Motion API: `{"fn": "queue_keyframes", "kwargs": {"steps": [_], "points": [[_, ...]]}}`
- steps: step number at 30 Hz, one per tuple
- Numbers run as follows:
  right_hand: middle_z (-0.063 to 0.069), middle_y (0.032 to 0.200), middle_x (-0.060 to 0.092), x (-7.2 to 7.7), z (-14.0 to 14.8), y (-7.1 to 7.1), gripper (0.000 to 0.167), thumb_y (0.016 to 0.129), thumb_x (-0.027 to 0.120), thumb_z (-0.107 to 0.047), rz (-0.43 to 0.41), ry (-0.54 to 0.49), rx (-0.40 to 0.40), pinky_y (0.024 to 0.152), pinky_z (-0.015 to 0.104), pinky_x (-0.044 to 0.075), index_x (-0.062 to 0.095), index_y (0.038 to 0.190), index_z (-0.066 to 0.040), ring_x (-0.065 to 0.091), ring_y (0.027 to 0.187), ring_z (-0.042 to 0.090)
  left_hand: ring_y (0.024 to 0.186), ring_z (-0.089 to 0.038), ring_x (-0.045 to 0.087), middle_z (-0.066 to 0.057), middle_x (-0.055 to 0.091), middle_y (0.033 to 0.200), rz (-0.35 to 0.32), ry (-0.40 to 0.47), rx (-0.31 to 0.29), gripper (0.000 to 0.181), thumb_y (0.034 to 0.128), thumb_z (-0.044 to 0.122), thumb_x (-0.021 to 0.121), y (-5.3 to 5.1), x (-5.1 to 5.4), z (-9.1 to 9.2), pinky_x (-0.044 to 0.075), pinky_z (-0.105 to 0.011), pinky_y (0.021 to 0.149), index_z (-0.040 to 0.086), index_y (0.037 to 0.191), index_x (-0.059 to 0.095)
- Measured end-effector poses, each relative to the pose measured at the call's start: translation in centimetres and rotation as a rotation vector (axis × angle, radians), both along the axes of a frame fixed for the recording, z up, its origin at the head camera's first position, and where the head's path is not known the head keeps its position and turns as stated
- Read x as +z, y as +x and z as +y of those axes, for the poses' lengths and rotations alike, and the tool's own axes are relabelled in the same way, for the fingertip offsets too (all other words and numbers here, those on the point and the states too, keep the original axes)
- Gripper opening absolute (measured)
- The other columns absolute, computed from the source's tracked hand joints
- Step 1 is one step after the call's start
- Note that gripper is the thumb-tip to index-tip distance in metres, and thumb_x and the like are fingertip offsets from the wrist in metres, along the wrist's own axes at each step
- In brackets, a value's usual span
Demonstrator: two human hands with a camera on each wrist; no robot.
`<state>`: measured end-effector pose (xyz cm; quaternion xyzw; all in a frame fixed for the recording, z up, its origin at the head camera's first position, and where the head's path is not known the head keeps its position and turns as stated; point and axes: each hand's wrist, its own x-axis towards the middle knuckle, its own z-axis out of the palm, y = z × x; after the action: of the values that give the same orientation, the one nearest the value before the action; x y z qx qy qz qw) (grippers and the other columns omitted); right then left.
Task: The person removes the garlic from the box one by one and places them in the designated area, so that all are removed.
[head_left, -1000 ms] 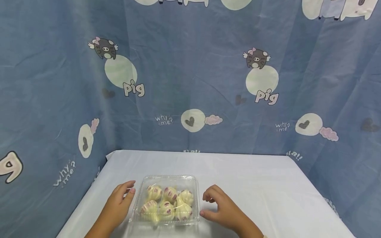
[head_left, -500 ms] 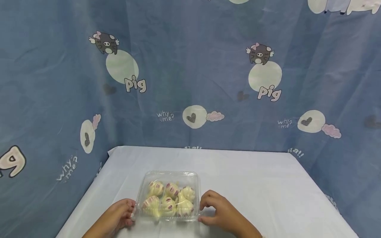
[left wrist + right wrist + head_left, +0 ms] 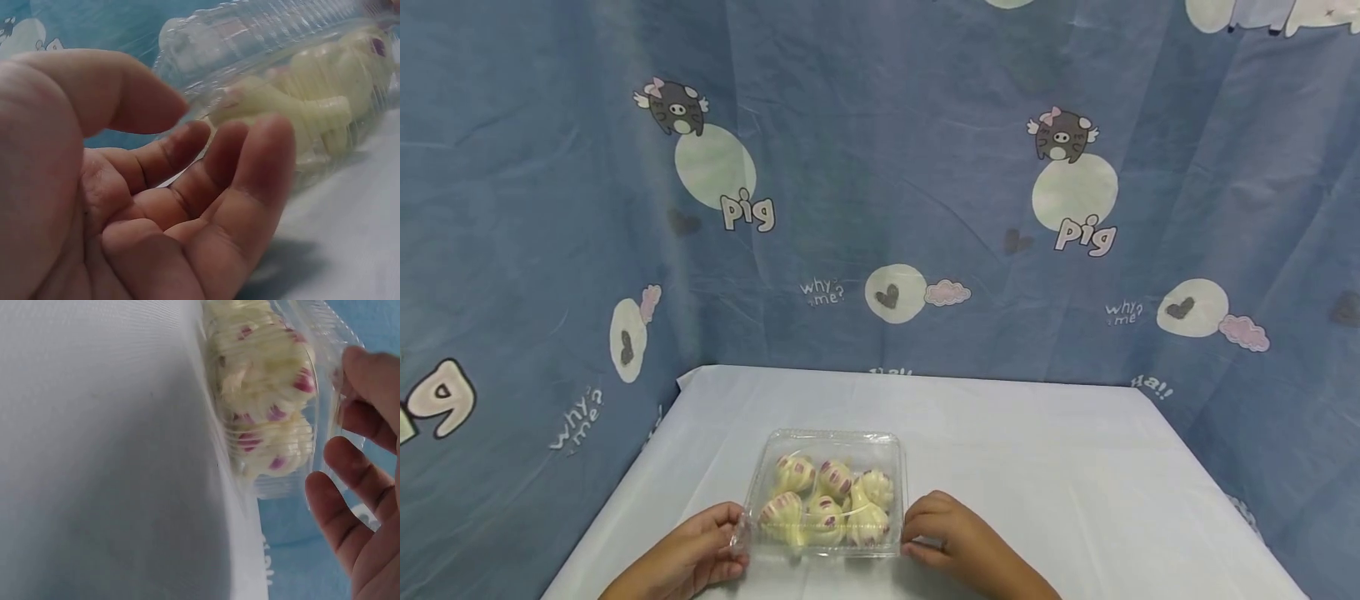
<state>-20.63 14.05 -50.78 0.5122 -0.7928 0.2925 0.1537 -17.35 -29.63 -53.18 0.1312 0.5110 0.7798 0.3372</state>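
A clear plastic clamshell box (image 3: 838,435) with its lid down sits on the white-covered table. Inside lie several pale yellow, garlic-shaped bulbs (image 3: 782,512) with purple marks. My left hand (image 3: 688,550) pinches the box's front left edge; in the left wrist view its thumb and fingers come together by the ridged rim (image 3: 250,37). At the opposite side, my right hand (image 3: 958,537) holds the right edge between thumb and forefinger. The right wrist view has the other fingertips (image 3: 325,494) spread just off the plastic. Part of the rim is hidden behind the fingers.
A white cloth (image 3: 1037,467) covers the table and runs to its back edge. Behind and on both sides hangs a blue curtain (image 3: 910,208) printed with pigs and words.
Both hands have come in from beside the box to take its left and right edges. The left hand has dropped toward the near corner. The head view has shifted slightly.
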Motion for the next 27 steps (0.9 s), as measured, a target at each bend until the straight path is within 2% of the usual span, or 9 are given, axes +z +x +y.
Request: {"fn": "queue_keyframes", "kwargs": {"steps": [5, 7, 10, 16, 20, 24, 27], "points": [[-0.013, 0.102, 0.066, -0.1, -0.7, 0.3, 0.004, 0.1, 0.073, -0.019, 0.078, 0.002, -0.043, 0.09, 0.012, 0.049, 0.069, 0.098, -0.02, 0.061, 0.097, 0.004, 0.102, -0.015, 0.072, -0.002, 0.063, 0.11, -0.006, -0.018, 0.007, 0.018, 0.1142, 0.011, 0.038, 0.1, 0.0, 0.1, 0.06, -0.028, 0.092, 0.012, 0.125, 0.053], [-0.012, 0.099, 0.064, -0.1, -1.1, 0.4, 0.012, 0.096, 0.076, -0.012, 0.114, -0.003, -0.07, 0.088, 0.012, 0.048, 0.066, 0.097, -0.017, 0.06, 0.094, 0.004, 0.101, -0.014, 0.072, -0.001, 0.065, 0.108, -0.003, -0.03, 0.018, 0.016, 0.1139, 0.011, 0.04, 0.2, 0.1, 0.1, 0.06, -0.027, 0.091, 0.013, 0.125, 0.052], [-0.011, 0.096, 0.062, -0.1, -1.6, 0.5, 0.02, 0.092, 0.079, -0.005, 0.125, -0.02, -0.091, 0.085, 0.011, 0.048, 0.063, 0.097, -0.016, 0.058, 0.091, 0.004, 0.1, -0.012, 0.071, 0.001, 0.065, 0.106, 0.022, -0.016, 0.027, 0.016, 0.1129, 0.007, 0.041, 0.1, 0.4, 0.2, 0.06, -0.027, 0.092, 0.014, 0.124, 0.05], [-0.012, 0.095, 0.059, -0.2, -1.8, 0.8, 0.018, 0.096, 0.075, -0.008, 0.052, -0.017, -0.089, 0.083, 0.009, 0.046, 0.059, 0.097, -0.017, 0.055, 0.089, 0.002, 0.099, -0.01, 0.069, 0.004, 0.065, 0.102, 0.021, 0.034, 0.027, 0.023, 0.1103, -0.002, 0.042, 0.2, 0.3, 0.3, 0.059, -0.026, 0.094, 0.016, 0.122, 0.052], [-0.014, 0.095, 0.058, -0.2, -1.6, 0.8, 0.022, 0.095, 0.075, -0.006, 0.004, -0.004, -0.106, 0.081, 0.01, 0.047, 0.058, 0.095, -0.02, 0.054, 0.089, 0.0, 0.099, -0.008, 0.069, 0.006, 0.067, 0.102, 0.04, 0.054, -0.001, 0.026, 0.1086, -0.005, 0.042, 0.2, 0.1, 0.4, 0.059, -0.026, 0.094, 0.016, 0.118, 0.053], [-0.015, 0.097, 0.06, 0.0, -1.4, 0.7, 0.017, 0.098, 0.073, -0.01, -0.031, 0.002, -0.109, 0.081, 0.011, 0.048, 0.059, 0.096, -0.02, 0.054, 0.09, 0.0, 0.098, -0.007, 0.069, 0.007, 0.068, 0.102, 0.085, 0.04, -0.005, 0.026, 0.107, -0.007, 0.044, 0.2, 0.1, 0.6, 0.059, -0.025, 0.093, 0.016, 0.114, 0.053], [-0.013, 0.098, 0.061, 0.1, -1.3, 0.7, 0.015, 0.098, 0.072, -0.011, -0.031, 0.0, -0.103, 0.08, 0.01, 0.048, 0.06, 0.097, -0.019, 0.055, 0.09, 0.0, 0.094, -0.006, 0.068, 0.008, 0.067, 0.098, 0.11, -0.006, 0.011, 0.021, 0.1067, -0.005, 0.046, 0.2, 0.3, 0.8, 0.059, -0.024, 0.09, 0.015, 0.11, 0.052]]}}
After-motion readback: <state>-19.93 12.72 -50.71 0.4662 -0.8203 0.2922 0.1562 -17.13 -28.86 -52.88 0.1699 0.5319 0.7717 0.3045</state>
